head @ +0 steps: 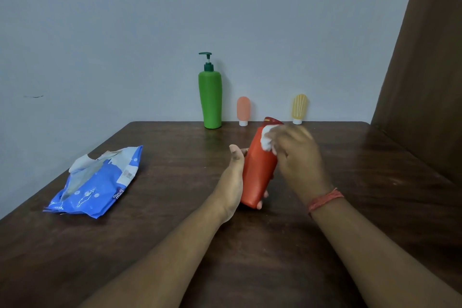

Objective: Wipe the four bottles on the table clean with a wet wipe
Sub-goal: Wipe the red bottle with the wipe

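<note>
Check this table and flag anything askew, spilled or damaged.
No spill or damage shows. The wet wipe pack lies crumpled with its flap open and a wipe poking out. The small pink bottle and yellow bottle stand cap-down.

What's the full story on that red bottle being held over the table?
The red bottle is orange-red, smooth and plastic-looking, with a darker red cap at its far end. It is lifted off the dark wooden table and tilted, cap pointing away and slightly right. The left hand holds its lower body from the side. The right hand presses a crumpled white wet wipe against its upper part, near the cap.
</note>
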Demonstrator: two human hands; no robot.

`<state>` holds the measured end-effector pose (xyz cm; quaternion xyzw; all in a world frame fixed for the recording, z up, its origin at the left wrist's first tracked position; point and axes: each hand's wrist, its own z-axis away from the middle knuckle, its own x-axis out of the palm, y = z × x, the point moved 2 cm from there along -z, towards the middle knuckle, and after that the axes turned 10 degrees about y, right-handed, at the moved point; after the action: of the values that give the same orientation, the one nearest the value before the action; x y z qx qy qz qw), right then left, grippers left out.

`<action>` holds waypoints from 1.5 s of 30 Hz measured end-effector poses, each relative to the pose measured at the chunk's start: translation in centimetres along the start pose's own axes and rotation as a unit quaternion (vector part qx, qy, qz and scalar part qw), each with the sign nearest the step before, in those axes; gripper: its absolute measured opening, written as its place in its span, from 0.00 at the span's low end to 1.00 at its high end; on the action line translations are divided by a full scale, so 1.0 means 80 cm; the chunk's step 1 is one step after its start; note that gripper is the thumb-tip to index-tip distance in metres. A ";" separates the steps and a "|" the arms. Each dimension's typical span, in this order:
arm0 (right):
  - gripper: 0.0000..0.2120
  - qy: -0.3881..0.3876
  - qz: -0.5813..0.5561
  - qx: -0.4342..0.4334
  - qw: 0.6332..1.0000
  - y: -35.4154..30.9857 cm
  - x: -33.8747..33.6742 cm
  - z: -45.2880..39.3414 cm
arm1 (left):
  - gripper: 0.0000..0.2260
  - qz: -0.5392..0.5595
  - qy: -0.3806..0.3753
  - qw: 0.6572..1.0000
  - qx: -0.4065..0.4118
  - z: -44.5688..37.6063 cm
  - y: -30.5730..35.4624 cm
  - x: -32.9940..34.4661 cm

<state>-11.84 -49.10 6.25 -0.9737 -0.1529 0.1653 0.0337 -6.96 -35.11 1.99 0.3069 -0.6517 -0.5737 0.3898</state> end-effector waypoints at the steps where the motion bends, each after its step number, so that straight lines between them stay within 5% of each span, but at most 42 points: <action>1: 0.11 0.015 0.011 0.018 1.000 0.003 -0.001 -0.002 | 0.30 -0.011 -0.006 1.000 0.000 0.002 0.000 0.002; 6: 0.13 -0.084 0.028 -0.040 0.995 -0.008 0.005 0.009 | 0.31 -0.018 0.015 1.000 0.005 -0.003 -0.001 -0.004; 15: 0.06 -0.123 -0.045 0.001 0.991 -0.039 0.011 0.026 | 0.35 0.077 0.088 0.993 0.026 -0.008 0.004 -0.020; 21: 0.07 0.055 -0.128 0.283 0.949 -0.014 0.005 0.016 | 0.33 0.083 0.029 0.996 -0.009 0.003 0.002 -0.004; 26: 0.05 -0.054 -0.237 0.399 0.884 -0.020 0.018 0.034 | 0.37 0.092 0.094 0.991 0.006 -0.008 0.003 -0.006; 31: 0.03 -0.123 -0.281 0.403 0.862 -0.037 0.033 0.043 | 0.39 0.125 0.231 0.965 -0.009 -0.013 0.008 -0.024; 36: 0.02 -0.192 -0.341 0.395 0.831 -0.057 0.032 0.044 | 0.22 0.138 0.345 0.928 -0.009 -0.013 0.015 -0.037; 41: 0.06 -0.185 -0.363 0.379 0.831 -0.056 0.033 0.043 | 0.31 0.105 0.351 0.930 -0.019 -0.014 0.016 -0.038; 45: 0.12 -0.154 -0.296 0.278 0.901 -0.059 0.030 0.040 | 0.22 0.148 0.293 0.944 -0.044 -0.018 0.014 -0.041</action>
<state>-12.13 -43.84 3.03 -0.7970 -0.3848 0.3317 0.3267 -4.01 -32.94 2.62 0.3437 -0.5209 -0.4228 0.6571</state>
